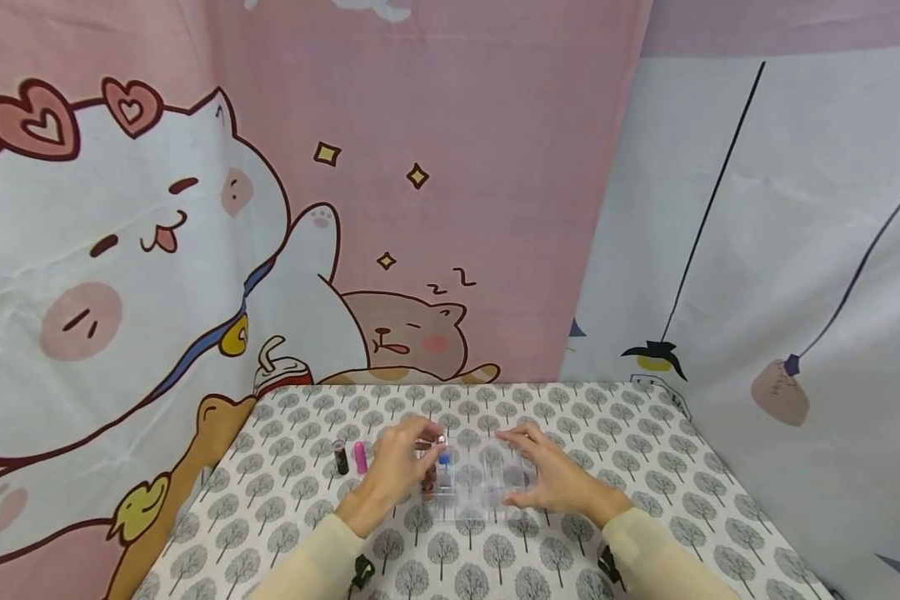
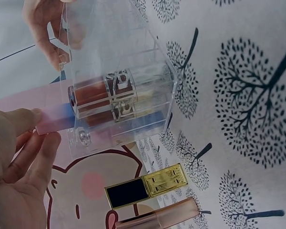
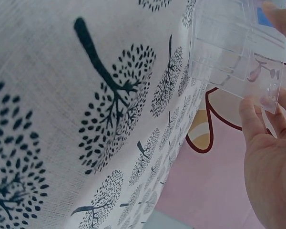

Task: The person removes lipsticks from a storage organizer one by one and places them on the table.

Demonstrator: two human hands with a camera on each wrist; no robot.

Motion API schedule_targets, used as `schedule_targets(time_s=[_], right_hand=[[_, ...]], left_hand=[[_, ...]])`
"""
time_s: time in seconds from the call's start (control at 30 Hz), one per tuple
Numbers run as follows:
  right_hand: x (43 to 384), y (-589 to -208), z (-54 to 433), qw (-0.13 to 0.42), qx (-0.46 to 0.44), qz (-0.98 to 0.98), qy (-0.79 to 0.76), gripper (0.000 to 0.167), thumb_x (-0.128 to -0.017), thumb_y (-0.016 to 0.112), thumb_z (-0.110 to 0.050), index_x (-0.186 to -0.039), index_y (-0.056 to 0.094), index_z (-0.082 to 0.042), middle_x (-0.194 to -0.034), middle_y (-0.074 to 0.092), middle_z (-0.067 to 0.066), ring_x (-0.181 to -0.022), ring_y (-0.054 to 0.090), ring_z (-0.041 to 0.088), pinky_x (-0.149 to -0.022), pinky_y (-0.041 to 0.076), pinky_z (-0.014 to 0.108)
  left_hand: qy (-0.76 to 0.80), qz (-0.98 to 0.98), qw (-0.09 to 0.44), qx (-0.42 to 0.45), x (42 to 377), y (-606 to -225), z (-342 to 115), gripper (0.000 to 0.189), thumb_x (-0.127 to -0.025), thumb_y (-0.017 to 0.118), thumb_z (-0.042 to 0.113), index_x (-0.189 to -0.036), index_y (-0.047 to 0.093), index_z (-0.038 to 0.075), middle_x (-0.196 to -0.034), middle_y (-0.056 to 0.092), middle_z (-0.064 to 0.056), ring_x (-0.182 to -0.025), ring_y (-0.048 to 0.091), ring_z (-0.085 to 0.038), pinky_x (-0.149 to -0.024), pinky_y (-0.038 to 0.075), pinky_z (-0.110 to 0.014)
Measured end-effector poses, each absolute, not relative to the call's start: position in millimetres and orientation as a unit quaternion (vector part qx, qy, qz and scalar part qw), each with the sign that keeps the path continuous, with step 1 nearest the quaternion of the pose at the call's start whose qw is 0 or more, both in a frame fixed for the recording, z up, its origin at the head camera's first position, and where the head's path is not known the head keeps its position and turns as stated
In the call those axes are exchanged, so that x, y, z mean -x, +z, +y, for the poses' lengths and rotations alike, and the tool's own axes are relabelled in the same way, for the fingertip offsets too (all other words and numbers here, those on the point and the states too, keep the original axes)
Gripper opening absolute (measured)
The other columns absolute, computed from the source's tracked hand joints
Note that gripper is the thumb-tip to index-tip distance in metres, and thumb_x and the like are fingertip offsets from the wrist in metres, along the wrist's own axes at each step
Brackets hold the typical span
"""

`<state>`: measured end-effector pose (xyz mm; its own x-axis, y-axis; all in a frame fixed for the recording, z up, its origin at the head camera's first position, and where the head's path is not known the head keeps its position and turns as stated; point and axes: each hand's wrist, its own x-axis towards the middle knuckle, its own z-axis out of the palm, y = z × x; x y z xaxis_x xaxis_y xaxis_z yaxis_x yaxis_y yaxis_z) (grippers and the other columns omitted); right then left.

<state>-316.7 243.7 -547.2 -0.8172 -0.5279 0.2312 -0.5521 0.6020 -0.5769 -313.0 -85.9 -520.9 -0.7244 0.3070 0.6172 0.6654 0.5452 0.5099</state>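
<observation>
A clear organizer box (image 1: 468, 508) with compartments stands on the patterned cloth between both hands. My left hand (image 1: 401, 458) is at its left side, and in the left wrist view its thumb and fingertips pinch a pink-and-blue lipstick tube (image 2: 57, 119). That tube's blue part is at the box's opening. Beside it, reddish-brown lip tubes (image 2: 90, 95) sit inside the box. My right hand (image 1: 558, 479) holds the box's right side, thumb near the front and fingers at the back. In the right wrist view, its fingertips touch the box's rim.
Left of the box, a dark tube (image 1: 341, 458) and a bright pink tube (image 1: 360, 458) stand upright. The left wrist view shows them as a black-and-gold lipstick (image 2: 145, 186) and a peach-pink tube (image 2: 159, 214). A printed curtain (image 1: 487, 208) hangs behind the table.
</observation>
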Motion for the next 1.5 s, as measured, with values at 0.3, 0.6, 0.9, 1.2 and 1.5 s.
schedule_targets(time_s=[0.3, 0.6, 0.9, 1.2, 1.5], right_hand=[[318, -546, 242, 0.027, -0.305, -0.897, 0.318, 0.110, -0.086, 0.104, -0.046, -0.178, 0.046, -0.027, -0.164, 0.053, 0.003, -0.144, 0.069, 0.043, -0.121, 0.065, 0.057], [316, -547, 244, 0.024, -0.304, -0.896, 0.323, 0.110, -0.087, 0.104, -0.043, -0.179, 0.045, -0.027, -0.164, 0.054, 0.006, -0.146, 0.067, 0.043, -0.123, 0.063, 0.060], [316, -547, 245, 0.022, -0.307, -0.894, 0.326, 0.109, -0.087, 0.105, -0.036, -0.178, 0.047, -0.023, -0.162, 0.053, 0.002, -0.149, 0.065, 0.041, -0.127, 0.060, 0.057], [316, -546, 245, 0.017, -0.307, -0.892, 0.332, 0.108, -0.087, 0.104, -0.038, -0.178, 0.046, -0.025, -0.162, 0.052, 0.002, -0.149, 0.065, 0.042, -0.127, 0.060, 0.059], [317, -548, 245, 0.016, -0.306, -0.892, 0.332, 0.110, -0.086, 0.104, -0.044, -0.178, 0.046, -0.026, -0.163, 0.053, 0.005, -0.149, 0.065, 0.043, -0.126, 0.061, 0.058]], left_hand=[[-0.411, -0.830, 0.242, 0.289, 313, -516, -92, 0.025, -0.095, 0.093, -0.002, -0.116, 0.079, -0.001, -0.113, 0.084, -0.013, -0.101, 0.086, -0.025, -0.090, 0.074, -0.024], [-0.419, -0.806, 0.274, 0.317, 311, -514, -97, 0.026, -0.095, 0.092, -0.005, -0.117, 0.078, -0.003, -0.113, 0.083, -0.015, -0.102, 0.086, -0.028, -0.089, 0.073, -0.022], [-0.394, -0.809, 0.308, 0.310, 307, -501, -108, 0.025, -0.097, 0.093, 0.000, -0.117, 0.079, -0.001, -0.112, 0.084, -0.015, -0.102, 0.086, -0.027, -0.087, 0.073, -0.023], [-0.389, -0.806, 0.323, 0.307, 306, -492, -124, 0.024, -0.097, 0.092, 0.000, -0.118, 0.080, 0.001, -0.113, 0.084, -0.013, -0.104, 0.086, -0.027, -0.088, 0.073, -0.023], [-0.395, -0.795, 0.335, 0.315, 303, -494, -136, 0.028, -0.094, 0.092, -0.006, -0.118, 0.079, -0.003, -0.113, 0.083, -0.016, -0.101, 0.086, -0.030, -0.086, 0.074, -0.024]])
